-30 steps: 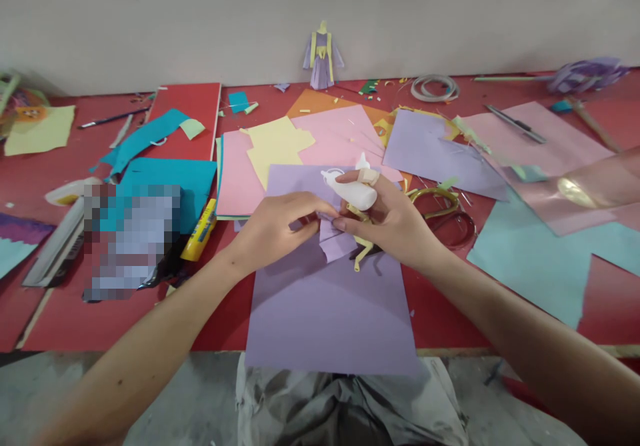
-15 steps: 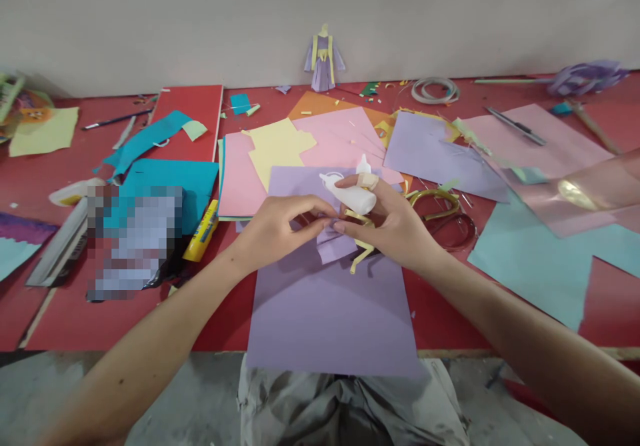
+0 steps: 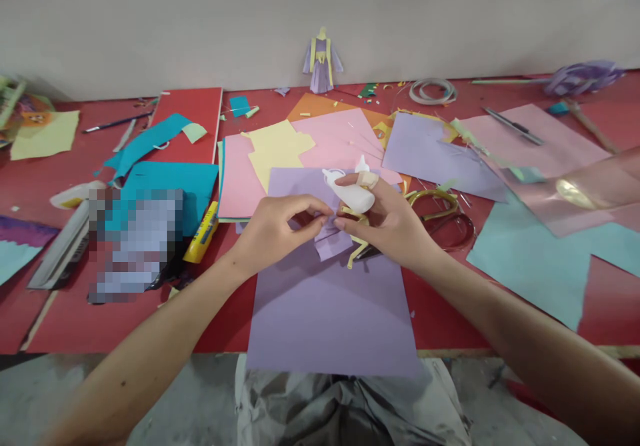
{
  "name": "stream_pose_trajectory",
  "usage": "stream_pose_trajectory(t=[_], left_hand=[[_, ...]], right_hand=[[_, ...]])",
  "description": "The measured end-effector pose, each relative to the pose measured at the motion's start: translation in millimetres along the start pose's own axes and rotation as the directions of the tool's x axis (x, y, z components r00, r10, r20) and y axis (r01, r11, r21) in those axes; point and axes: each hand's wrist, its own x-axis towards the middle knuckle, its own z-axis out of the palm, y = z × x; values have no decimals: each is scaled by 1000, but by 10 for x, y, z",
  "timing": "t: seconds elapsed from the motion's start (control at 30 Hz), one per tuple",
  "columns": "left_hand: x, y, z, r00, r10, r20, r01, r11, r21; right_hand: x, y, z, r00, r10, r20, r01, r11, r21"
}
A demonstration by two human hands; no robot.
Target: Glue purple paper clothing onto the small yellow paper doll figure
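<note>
both hands [image 3: 280, 229] [image 3: 395, 223] pinch the folded lilac piece [image 3: 330, 243] — right also grips glue bottle [image 3: 353, 194].

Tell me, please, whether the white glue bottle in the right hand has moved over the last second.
No, barely. The white glue bottle sits in the right hand over the far edge of the lilac sheet, just as before.

Bare forearms, no sleeves, beige plaster [image 3: 369, 179] on one right-hand finger

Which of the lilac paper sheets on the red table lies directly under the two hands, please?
The large lilac sheet at the near table edge; the other lilac sheet lies farther right, beside pink paper.
</note>
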Motion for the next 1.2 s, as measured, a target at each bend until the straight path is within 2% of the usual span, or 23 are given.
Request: stream_pose_trajectory(t=[0.33,0.57,0.67,0.77,0.93,1.0,1.07,1.13,1.2], left_hand=[[15,14,12,997,41,60,-38,997,-61],[-8,-44,44,995,83,46,-88,989,115],[5,-75,15,996,74,49,-80,989,124],[36,-96,-31,1000,26,15,-28,995,99],[50,-65,-84,994,-13,-113,15,1000,22],[43,-38,-95,984,55,-171,-44,997,67],[42,-21,-106,958,213,-194,-181,969,169],[55,-23,-115,913,379,-152,-333,906,261],[75,-47,-115,875,478,-73,-439,848,296]], right_hand=[[-32,49,7,997,-77,-9,76,993,-87],[-33,75,-4,996,-84,7,84,991,-99],[-30,78,-9,998,-66,-3,66,995,-69],[-20,63,-24,999,-46,-17,45,998,-48],[4,9,-54,998,4,-61,-4,1000,-2],[13,0,-62,998,7,-70,-4,999,40],[20,4,-68,998,14,-69,-7,995,96],[26,15,-77,998,21,-61,-11,987,158],[31,26,-89,998,32,-52,-20,978,208]])
